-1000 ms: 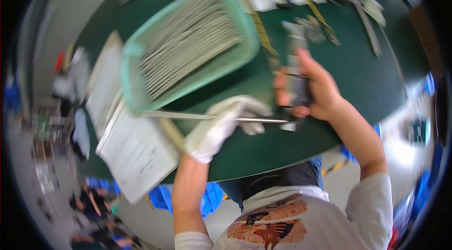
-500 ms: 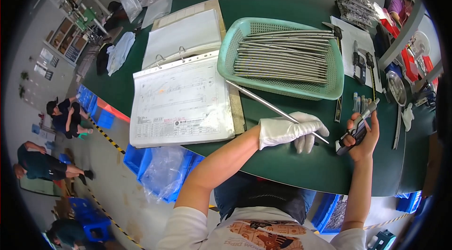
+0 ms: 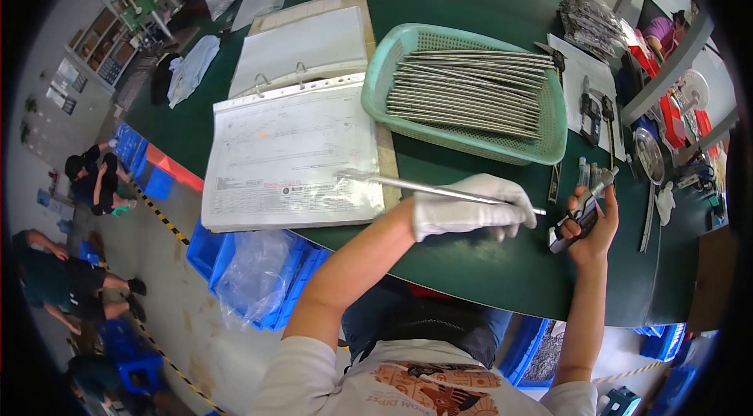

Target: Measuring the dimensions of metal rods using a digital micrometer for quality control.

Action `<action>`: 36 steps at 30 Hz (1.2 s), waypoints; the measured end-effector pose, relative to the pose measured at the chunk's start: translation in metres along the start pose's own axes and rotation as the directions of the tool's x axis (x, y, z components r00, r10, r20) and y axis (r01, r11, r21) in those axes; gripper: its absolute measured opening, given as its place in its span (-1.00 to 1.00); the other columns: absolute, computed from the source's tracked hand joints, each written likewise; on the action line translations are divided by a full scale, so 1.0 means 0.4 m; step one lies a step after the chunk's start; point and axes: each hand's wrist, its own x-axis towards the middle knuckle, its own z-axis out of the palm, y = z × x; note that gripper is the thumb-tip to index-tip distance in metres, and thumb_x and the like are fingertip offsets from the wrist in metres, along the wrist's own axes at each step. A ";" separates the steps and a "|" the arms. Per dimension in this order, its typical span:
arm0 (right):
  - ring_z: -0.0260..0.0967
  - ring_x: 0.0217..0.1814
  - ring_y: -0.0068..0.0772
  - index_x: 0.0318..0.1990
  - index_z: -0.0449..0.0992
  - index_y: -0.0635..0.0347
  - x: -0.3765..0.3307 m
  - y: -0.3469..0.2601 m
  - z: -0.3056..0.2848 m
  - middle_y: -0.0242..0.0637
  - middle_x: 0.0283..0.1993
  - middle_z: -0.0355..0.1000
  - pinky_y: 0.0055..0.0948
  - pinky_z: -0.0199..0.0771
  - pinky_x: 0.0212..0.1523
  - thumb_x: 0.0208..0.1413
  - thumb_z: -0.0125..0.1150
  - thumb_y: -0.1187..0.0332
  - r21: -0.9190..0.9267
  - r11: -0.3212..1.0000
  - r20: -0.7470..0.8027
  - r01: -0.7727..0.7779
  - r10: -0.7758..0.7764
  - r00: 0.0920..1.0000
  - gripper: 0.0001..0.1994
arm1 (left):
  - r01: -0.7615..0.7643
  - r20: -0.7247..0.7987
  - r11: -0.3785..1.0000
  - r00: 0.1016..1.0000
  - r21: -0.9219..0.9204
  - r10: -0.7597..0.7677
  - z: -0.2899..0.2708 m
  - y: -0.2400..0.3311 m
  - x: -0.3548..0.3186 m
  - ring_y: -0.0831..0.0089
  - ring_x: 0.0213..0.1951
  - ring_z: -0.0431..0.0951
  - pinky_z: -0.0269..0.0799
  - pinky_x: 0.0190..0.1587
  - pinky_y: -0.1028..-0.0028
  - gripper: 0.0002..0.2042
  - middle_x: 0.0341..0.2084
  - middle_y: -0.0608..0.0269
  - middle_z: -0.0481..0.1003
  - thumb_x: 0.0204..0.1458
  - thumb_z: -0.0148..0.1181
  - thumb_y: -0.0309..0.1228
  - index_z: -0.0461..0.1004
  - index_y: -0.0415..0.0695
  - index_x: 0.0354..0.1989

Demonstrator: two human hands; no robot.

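Note:
My left hand [image 3: 474, 210], in a white glove, is closed around a slim metal rod [image 3: 392, 181]. One end of the rod lies over the drawing page of an open ring binder [image 3: 302, 157]; the other pokes out past my fingertips toward the right. Bare, my right hand [image 3: 598, 242] grips a micrometer [image 3: 579, 226] with a dark body and a silver barrel. The rod's tip is just left of the micrometer, with a gap between them. Beyond my hands stands a green mesh basket [image 3: 471, 148] holding several similar rods.
On the right, calipers [image 3: 590, 108] lie on white paper, near small vials [image 3: 584, 173] and a metal strainer-like bowl [image 3: 648, 156]. Bagged metal parts [image 3: 588, 20] are piled at the far right. Blue bins [image 3: 290, 290] stand below the table's front edge. Several people are in the background.
My left hand has shifted slightly left and turned the rod to a flatter angle, bringing its far end over the drawing. My right hand still holds the micrometer. The whole view has shifted slightly.

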 end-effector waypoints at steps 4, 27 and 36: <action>0.08 -0.82 -0.47 -0.28 0.34 0.22 0.002 -0.003 -0.004 -0.24 -0.50 0.35 -0.53 0.07 -0.77 0.06 -0.29 -0.10 0.044 0.999 0.009 -0.011 0.011 1.000 -0.49 | -0.032 -0.214 0.974 0.973 0.224 0.081 -0.012 0.090 -0.110 0.60 -0.49 0.42 0.36 -0.41 0.62 -0.87 -0.52 0.25 0.40 -0.02 -0.05 -0.56 0.40 -0.30 -0.31; 0.13 -0.78 -0.46 -0.33 0.37 0.28 0.003 -0.007 -0.013 -0.15 -0.52 0.37 -0.54 0.17 -0.73 0.00 -0.25 -0.05 0.000 1.000 0.033 -0.021 0.021 0.999 -0.50 | -0.576 -0.526 0.612 0.334 0.543 0.782 0.046 0.080 -0.039 0.71 -0.73 -0.04 -0.14 -0.69 0.66 -0.61 -0.80 0.46 0.02 0.11 -0.23 -0.21 0.42 -0.31 -0.39; 0.13 -0.77 -0.45 -0.32 0.37 0.33 0.006 -0.002 -0.014 -0.14 -0.53 0.37 -0.58 0.19 -0.70 0.01 -0.27 -0.03 0.000 1.000 0.066 -0.027 0.027 0.997 -0.48 | 0.209 -0.744 0.774 0.504 0.598 0.438 -0.009 0.011 -0.064 0.64 -0.70 0.22 0.13 -0.66 0.64 -0.42 -0.60 0.27 0.36 0.15 -0.52 -0.06 0.43 -0.23 -0.48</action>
